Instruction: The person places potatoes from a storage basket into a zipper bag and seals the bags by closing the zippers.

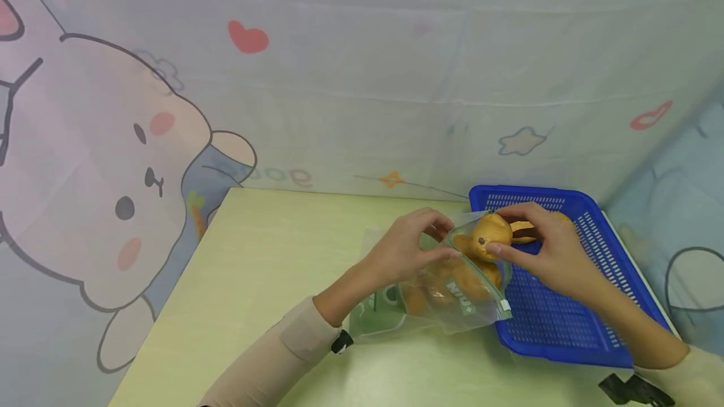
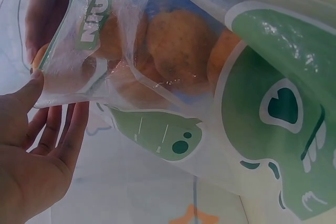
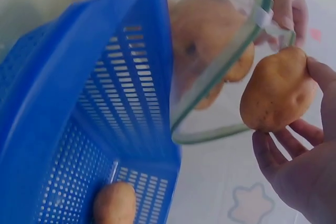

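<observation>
My right hand (image 1: 551, 253) grips a potato (image 3: 281, 90) between thumb and fingers, at the open mouth of a clear zip bag (image 1: 447, 306). With thumb and fingers my left hand (image 1: 410, 240) pinches the bag's edge beside its green zip strip. Several potatoes (image 2: 181, 43) show through the plastic, lying inside the bag. A white slider (image 1: 505, 305) sits at the near end of the zip. Green cartoon print (image 2: 262, 98) covers part of the bag's lower end. In the right wrist view, the held potato overlaps the zip edge.
A blue perforated basket (image 1: 565, 331) stands on the table's right side, beside and partly under the bag's mouth. Another potato (image 3: 115, 203) lies in it. The pale yellow-green table (image 1: 271, 256) meets a cartoon-printed cloth (image 1: 362, 93) at its back edge.
</observation>
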Motion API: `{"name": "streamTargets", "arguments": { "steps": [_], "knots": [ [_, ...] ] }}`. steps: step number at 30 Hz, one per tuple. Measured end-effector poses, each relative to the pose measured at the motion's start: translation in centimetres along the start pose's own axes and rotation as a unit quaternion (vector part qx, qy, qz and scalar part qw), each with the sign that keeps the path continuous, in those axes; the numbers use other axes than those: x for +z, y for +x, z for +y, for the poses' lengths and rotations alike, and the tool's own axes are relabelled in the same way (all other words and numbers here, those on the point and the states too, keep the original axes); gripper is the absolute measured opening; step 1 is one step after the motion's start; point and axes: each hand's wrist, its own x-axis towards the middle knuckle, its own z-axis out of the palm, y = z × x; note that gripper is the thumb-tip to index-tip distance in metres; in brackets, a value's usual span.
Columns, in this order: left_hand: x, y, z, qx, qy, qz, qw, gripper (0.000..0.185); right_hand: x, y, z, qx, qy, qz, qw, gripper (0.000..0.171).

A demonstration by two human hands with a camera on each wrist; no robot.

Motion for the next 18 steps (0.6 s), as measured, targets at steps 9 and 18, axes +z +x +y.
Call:
{"name": "streamTargets", "arguments": {
  "steps": [9,18],
  "knots": [
    [0.1,-0.1,-0.1,0.003,0.006,0.009,0.9999,0.039,2.4,-0.1,-0.6,-0.013,-0.035,0.009,0.999,0.052],
    [0.0,-0.1,0.1,0.007,-0.001,0.021,0.9998,0.036,1.9,-0.3,0.4,-0.026,0.01,-0.013,1.0,0.048]
  ]
}}
